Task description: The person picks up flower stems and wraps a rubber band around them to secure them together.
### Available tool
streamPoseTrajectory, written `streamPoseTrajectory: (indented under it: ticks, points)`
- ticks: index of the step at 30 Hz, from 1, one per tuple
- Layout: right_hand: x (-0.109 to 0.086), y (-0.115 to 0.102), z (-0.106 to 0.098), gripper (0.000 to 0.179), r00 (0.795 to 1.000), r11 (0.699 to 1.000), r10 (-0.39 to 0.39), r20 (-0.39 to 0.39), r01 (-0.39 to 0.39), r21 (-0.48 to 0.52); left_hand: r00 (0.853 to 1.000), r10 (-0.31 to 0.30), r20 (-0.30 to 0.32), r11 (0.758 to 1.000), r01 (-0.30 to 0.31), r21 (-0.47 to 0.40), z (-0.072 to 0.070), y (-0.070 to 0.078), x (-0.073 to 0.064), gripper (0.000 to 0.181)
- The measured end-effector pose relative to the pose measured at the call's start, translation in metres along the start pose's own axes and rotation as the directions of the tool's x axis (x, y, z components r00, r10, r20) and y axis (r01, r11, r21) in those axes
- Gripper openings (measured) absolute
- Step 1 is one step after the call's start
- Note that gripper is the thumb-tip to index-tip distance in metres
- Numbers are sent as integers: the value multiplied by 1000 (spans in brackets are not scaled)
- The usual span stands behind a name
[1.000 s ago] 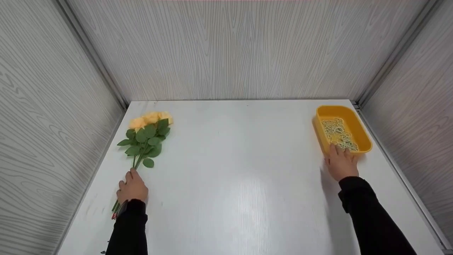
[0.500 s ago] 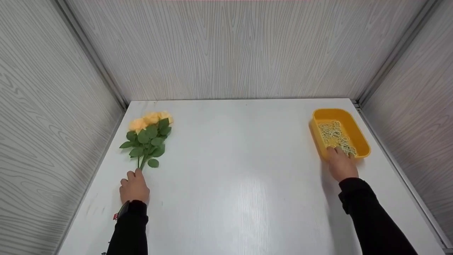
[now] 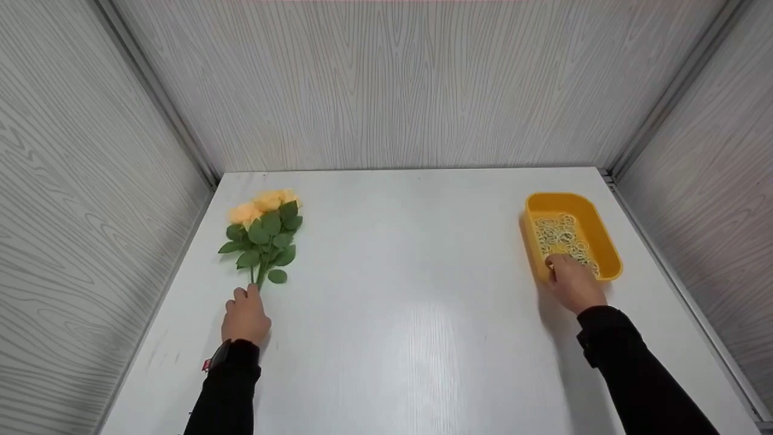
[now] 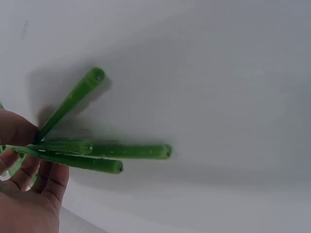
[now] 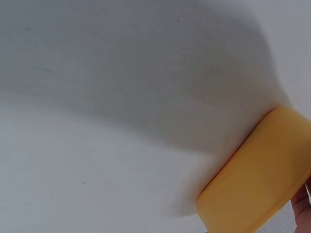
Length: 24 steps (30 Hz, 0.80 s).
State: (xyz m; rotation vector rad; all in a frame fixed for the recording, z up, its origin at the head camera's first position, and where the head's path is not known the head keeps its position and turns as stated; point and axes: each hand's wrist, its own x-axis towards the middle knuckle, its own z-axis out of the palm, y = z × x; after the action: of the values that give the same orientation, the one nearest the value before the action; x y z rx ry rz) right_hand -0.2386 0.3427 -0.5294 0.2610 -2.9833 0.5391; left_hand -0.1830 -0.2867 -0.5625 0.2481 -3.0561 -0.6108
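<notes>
On the left of the table, a bunch of artificial yellow roses (image 3: 266,202) with green leaves points away from me. My left hand (image 3: 246,317) grips the stems low down. In the left wrist view, several cut stem ends (image 4: 131,151) stick out past its thumb and fingers. Over on the right stands a shallow yellow plastic bin (image 3: 595,232) holding many small pale rubber bands (image 3: 564,235). My right hand (image 3: 577,287) has its fingers curled over the bin's near rim; the fingertips are hidden, and a pinched band cannot be made out.
White table (image 3: 386,290), with grey wood-grain panels on the left, back (image 3: 386,84) and right. The bin stands close to the right panel. A dark band (image 3: 222,353) and a small red piece (image 3: 206,365) show at my left wrist.
The bin has slid toward me and a little left along with my right hand, whose fingers are now more curled. My left hand and the roses have shifted slightly right.
</notes>
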Motion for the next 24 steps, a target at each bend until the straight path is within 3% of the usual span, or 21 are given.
streamPoseTrajectory:
  ticks: [7, 14, 24]
  points:
    - [-3, -3, 0, 17, 996, 995, -84, 9, 84, 45, 998, 2, 58, 1000, -1, -18, 4, 14, 2, 44]
    - [-2, -8, -1, 11, 988, 991, -109, 106, 100, 85, 994, 14, 108, 999, -10, -35, 10, 32, 4, 48]
    - [-2, -22, -6, 11, 957, 979, -187, 222, 162, 126, 991, 75, 114, 997, -76, -4, 19, 59, -4, 51]
